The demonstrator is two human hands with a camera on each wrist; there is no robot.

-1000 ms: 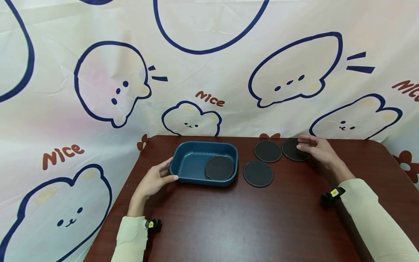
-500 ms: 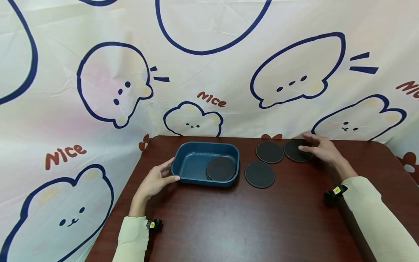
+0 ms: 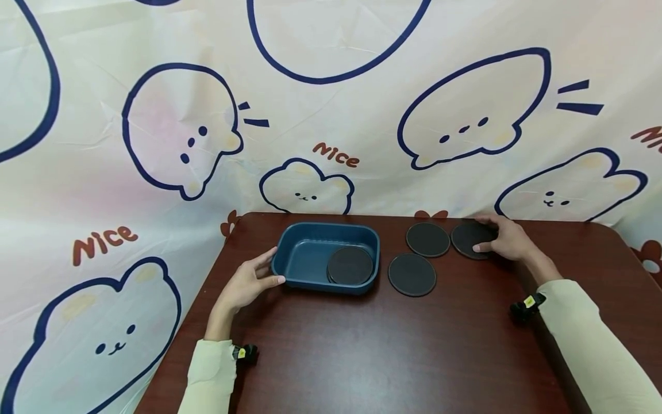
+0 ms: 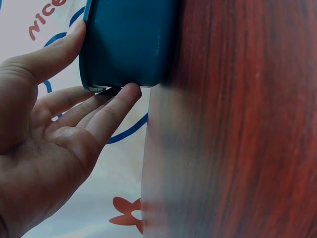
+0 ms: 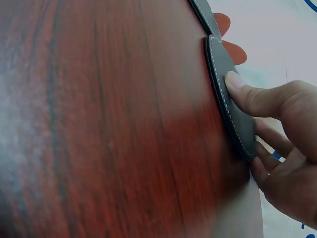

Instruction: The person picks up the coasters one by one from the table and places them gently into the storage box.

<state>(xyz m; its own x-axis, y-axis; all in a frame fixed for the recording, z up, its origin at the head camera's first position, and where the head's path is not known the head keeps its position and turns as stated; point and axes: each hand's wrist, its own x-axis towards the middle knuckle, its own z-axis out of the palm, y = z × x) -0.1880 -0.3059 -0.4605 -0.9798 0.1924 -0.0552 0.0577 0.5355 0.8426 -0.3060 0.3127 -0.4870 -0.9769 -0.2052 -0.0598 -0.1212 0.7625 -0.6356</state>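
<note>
1. The blue container [image 3: 315, 285] stands upright on the dark reddish-brown worktop [image 3: 362, 345], open at the top, long side toward the person.
2. Inside it, a black stacked disc [image 3: 350, 265] lies flat at the right end; what looks like a second edge shows beneath its left side. The left part of the container's floor is bare.
3. The left grip [image 3: 248, 284] is spread around the container's left end, thumb at the near corner, fingers against the end wall.
4. The right grip [image 3: 509, 238] pinches the rightmost disc [image 3: 467, 237], thumb on its upper face, fingers at its far edge; white stitching runs along its border.
5. Two more lie outside, right of the container: the far disc [image 3: 428, 240], just beside the pinched one, and the near disc [image 3: 412, 275], in front of it.
</note>
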